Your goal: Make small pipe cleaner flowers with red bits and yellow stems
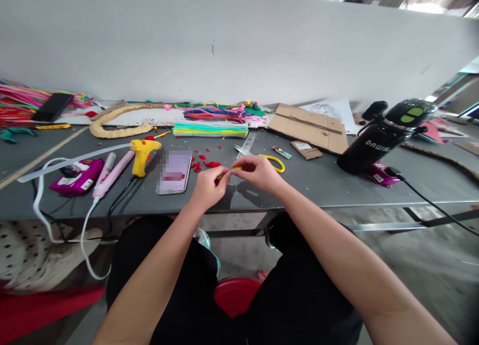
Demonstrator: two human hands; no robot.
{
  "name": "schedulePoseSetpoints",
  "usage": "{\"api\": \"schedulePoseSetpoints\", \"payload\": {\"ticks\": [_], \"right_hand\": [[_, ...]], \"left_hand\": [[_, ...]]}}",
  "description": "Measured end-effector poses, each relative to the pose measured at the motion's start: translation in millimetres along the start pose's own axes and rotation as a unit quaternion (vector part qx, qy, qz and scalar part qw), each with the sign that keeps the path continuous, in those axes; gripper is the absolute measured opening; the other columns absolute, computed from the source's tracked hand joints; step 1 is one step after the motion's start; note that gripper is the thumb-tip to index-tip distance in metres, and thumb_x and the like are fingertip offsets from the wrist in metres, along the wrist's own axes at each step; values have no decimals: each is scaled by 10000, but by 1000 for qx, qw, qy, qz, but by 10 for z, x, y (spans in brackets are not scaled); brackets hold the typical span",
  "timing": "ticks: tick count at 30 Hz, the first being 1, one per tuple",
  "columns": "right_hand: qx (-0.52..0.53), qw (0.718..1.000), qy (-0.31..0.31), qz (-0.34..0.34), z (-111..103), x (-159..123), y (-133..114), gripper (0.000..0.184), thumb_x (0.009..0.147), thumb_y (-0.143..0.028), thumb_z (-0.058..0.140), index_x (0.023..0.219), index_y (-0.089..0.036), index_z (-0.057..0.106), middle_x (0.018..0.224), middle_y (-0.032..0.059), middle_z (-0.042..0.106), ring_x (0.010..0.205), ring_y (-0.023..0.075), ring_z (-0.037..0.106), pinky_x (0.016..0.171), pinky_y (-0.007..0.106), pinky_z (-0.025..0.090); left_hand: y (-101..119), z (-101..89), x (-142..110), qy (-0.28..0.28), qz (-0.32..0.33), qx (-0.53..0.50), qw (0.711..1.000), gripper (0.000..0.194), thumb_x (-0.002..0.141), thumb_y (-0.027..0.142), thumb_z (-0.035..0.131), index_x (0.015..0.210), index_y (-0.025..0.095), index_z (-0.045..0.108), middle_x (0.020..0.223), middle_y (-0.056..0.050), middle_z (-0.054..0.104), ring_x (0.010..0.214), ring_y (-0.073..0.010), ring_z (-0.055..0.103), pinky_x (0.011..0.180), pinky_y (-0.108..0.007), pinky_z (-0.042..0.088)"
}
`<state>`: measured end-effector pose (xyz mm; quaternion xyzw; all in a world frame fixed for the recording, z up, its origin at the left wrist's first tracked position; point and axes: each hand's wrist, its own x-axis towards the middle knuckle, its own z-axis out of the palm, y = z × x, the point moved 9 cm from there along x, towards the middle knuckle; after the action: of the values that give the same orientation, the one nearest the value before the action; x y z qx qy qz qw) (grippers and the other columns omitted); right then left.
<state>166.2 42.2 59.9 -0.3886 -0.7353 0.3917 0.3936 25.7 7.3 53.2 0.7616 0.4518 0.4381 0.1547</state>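
Note:
My left hand (210, 187) and my right hand (258, 171) meet over the front of the grey table, fingertips touching. Between thumb and fingers of each I pinch a small yellow strip (236, 168); it looks like a fuzzy pipe cleaner piece, mostly covered by the fingers. Small red pieces (212, 164) lie scattered just behind my left hand. Scissors with yellow handles (279, 165) rest partly hidden behind my right hand, near a clear ruler (247, 144). Left of my left hand lies a phone (174, 172) with its screen lit.
A yellow glue gun (142, 154), a pink straightener-like tool (114, 175) and a purple power strip (77, 177) with trailing cords sit at left. Pipe cleaner bundles (209, 130) lie behind. Cardboard (309, 128) and a black bottle (370, 145) stand to the right.

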Motion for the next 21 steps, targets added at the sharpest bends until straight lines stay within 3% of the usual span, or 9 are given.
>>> {"api": "schedulePoseSetpoints", "payload": {"ticks": [13, 21], "right_hand": [[-12, 1000, 13, 5, -39, -14, -46, 278, 777, -403, 742, 907, -157, 746, 757, 32, 697, 683, 138, 595, 643, 266, 481], [20, 998, 55, 24, -331, 36, 64, 316, 754, -416, 765, 928, -152, 753, 842, 53, 738, 742, 158, 651, 709, 284, 521]], "left_hand": [[-23, -5, 14, 0, -19, -16, 1000, 250, 948, 367, 559, 929, 184, 727, 729, -27, 709, 630, -146, 623, 627, -257, 445], [-109, -22, 22, 13, -45, 3, 999, 282, 964, 383, 527, 891, 184, 712, 748, -22, 722, 656, -151, 629, 641, -256, 439]]}}
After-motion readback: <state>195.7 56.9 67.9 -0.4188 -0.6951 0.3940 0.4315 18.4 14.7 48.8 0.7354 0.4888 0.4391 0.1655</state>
